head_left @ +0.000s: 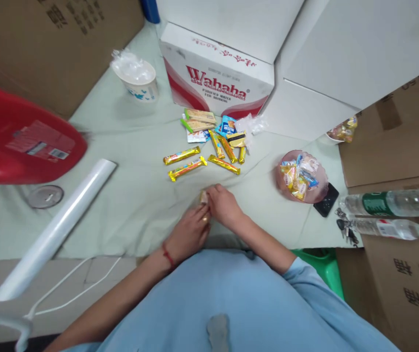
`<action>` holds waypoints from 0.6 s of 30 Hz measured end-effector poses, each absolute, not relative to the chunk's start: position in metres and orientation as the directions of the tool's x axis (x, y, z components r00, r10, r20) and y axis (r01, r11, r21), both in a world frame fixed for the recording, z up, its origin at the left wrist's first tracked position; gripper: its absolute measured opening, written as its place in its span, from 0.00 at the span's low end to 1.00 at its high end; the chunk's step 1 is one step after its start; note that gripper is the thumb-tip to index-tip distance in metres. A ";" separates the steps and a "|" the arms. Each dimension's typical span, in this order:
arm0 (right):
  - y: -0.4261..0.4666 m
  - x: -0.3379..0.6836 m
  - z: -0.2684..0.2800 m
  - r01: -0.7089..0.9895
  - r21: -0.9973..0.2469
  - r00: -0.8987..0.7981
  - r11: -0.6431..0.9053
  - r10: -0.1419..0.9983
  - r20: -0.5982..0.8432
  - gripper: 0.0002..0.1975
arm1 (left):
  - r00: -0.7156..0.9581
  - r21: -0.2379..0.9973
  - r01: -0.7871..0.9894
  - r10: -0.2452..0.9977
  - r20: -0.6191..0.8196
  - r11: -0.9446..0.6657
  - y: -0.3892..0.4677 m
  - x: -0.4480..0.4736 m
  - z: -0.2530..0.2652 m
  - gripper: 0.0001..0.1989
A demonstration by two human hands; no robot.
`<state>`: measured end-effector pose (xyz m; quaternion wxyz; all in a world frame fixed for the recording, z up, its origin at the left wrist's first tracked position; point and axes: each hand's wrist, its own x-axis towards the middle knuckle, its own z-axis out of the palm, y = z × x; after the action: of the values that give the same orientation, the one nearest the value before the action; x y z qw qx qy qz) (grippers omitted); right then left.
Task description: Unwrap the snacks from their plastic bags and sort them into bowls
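Observation:
My left hand (189, 233) and my right hand (225, 206) meet at the front of the table, fingers closed together. Between their fingertips a small pale piece (204, 198) with a yellowish edge pokes out; the fingers cover most of it, and its kind cannot be made out. Just beyond lie several yellow-wrapped snack bars, the nearest being one bar (187, 168) to the left and another bar (224, 165) to the right. Behind them sit green-ended biscuit packs (199, 120), a blue snack packet (227, 126) and a crumpled clear wrapper (255, 124).
A pink bowl (321, 188) of wrapped snacks stands right, by a black phone (327, 200), keys (346, 230) and two bottles. A Wahaba-style white-and-red carton (217, 78) and a lined paper tub (141, 90) stand behind. Left are a white roll (59, 227) and a red container (22, 137).

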<state>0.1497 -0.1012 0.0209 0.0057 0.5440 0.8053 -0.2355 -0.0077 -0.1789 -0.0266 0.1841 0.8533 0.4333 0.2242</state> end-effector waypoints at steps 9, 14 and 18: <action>-0.130 0.158 -0.004 0.833 -0.325 -0.498 0.447 0.863 -0.089 0.17 | 0.301 0.576 0.726 0.927 0.223 -0.374 -0.212 -0.076 -0.047 0.15; -0.123 0.215 0.028 0.801 -0.497 -0.368 0.333 0.930 0.029 0.19 | 0.322 0.565 0.724 0.918 0.230 -0.395 -0.211 -0.074 -0.056 0.14; -0.121 0.327 0.076 0.788 -0.611 0.103 0.073 0.963 0.248 0.25 | 0.313 0.552 0.736 0.920 0.236 -0.392 -0.212 -0.073 -0.061 0.13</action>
<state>0.3274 -0.1209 0.0756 -0.3257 0.6675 0.6560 -0.1342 -0.0727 -0.2115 -0.0606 0.1738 0.7913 0.5233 0.2642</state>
